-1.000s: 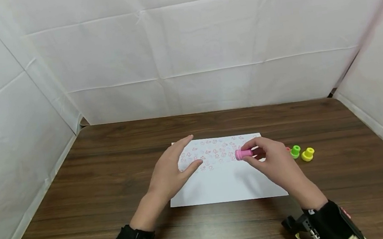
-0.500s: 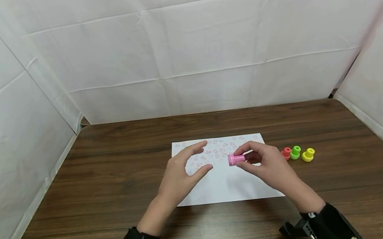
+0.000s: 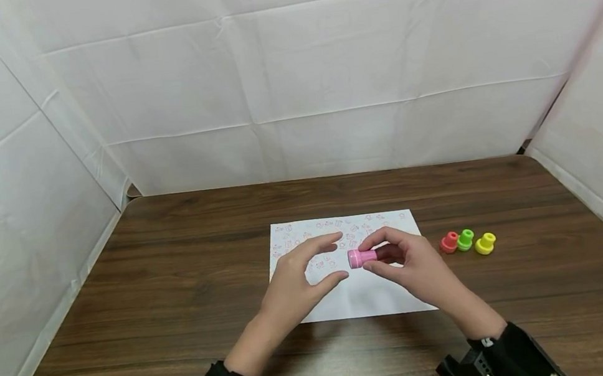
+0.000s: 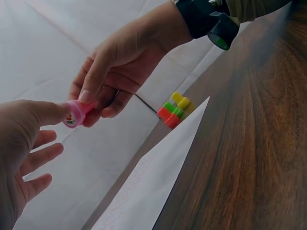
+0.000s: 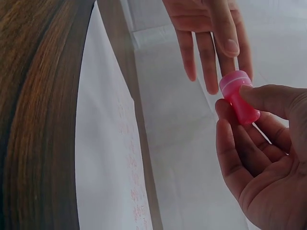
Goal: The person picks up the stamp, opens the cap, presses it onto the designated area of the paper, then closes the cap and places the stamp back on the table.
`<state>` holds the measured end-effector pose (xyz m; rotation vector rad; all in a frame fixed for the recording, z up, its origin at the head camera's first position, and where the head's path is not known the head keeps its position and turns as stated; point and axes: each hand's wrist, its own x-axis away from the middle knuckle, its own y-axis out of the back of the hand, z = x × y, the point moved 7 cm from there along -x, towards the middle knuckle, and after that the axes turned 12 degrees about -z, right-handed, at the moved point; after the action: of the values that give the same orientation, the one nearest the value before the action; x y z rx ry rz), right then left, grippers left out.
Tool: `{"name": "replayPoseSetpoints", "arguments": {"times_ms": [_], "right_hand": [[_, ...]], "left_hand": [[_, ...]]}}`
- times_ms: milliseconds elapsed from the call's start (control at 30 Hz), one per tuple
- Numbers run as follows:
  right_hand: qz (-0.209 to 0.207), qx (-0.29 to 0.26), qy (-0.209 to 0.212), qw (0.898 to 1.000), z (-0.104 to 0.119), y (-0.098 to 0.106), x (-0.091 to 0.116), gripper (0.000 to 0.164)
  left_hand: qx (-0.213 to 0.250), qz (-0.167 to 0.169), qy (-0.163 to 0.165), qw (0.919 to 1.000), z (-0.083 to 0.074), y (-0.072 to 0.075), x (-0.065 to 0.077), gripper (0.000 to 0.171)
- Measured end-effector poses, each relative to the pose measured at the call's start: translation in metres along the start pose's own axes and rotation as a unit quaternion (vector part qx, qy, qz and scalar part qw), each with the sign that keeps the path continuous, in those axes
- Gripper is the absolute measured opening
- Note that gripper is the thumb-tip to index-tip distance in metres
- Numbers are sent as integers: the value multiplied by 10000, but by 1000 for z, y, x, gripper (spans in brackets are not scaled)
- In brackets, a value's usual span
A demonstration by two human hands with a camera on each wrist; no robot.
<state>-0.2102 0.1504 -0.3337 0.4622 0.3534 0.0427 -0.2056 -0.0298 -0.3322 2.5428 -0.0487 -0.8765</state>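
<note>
A small pink stamp [image 3: 361, 258] is held sideways above the white paper [image 3: 361, 303]. My right hand [image 3: 421, 264] pinches its narrow handle between thumb and fingers. In the left wrist view, the wide end of the stamp [image 4: 74, 115] bears a small coloured picture. My left hand [image 3: 293, 286] faces it from the left, thumb and fingers spread apart with nothing in them. A gap separates the stamp from the left fingertips in the head view. Rows of small red prints cover the upper part of the paper.
To the right of the paper stand a red stamp [image 3: 449, 242], a green stamp [image 3: 465, 240] and a yellow stamp [image 3: 486, 244] on the dark wooden table [image 3: 199, 225]. White cloth walls [image 3: 323, 85] enclose the back and both sides.
My right hand has carried the pink stamp left and slightly toward me. My left hand has moved right and nearer, closing most of the distance. The red stamp has come into full view.
</note>
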Motion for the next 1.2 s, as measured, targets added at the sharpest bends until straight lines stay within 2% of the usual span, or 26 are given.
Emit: {"name": "replayPoseSetpoints", "arguments": {"times_ms": [200,500,833,1000,1100,1200], "right_hand": [[163,-250,33,9995,-1,-7,1,21],[171,-353,123,9992,1,-13,1,21],[177,-443,153,9987,1,-14,1,21],[112,-353,121,9992,0,-13,0,20],[-4,-251,71,9997,-2,-10,-1,19],[-176,-245,-12,9995,-4,-2,-4,19]], "left_hand": [[120,78,-98,9998,-4,-6,3,49],[206,-30,-337,9992,-6,-8,4,40],[163,-170,-83,9997,-3,-6,5,31],[85,-282,-119,9995,-2,-4,3,27],[-77,-354,-157,9992,-1,1,0,25],[-228,-531,-41,9983,3,12,-5,25]]}}
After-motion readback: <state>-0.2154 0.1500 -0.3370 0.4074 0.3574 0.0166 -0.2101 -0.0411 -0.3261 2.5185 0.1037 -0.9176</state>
